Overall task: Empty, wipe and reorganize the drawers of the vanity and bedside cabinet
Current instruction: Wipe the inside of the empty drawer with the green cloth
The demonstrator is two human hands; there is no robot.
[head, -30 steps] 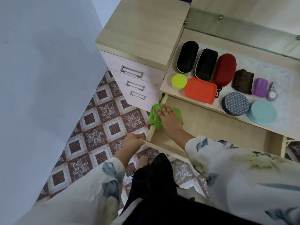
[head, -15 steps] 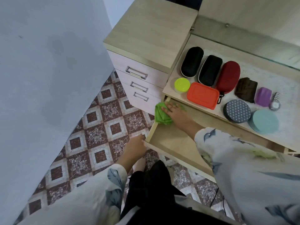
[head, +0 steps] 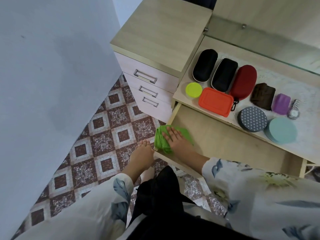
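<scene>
You have no lettering, brand or number to read here; the dial of the wristwatch (head: 293, 110) on the counter (head: 303, 87) is too small to make out.

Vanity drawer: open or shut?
Open: drawer pulled out from under the vanity top, right hand pressing green cloth on its floor.

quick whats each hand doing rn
left hand: open, fingers straight, by the drawer corner
right hand: open, pressing flat on the green cloth
</scene>
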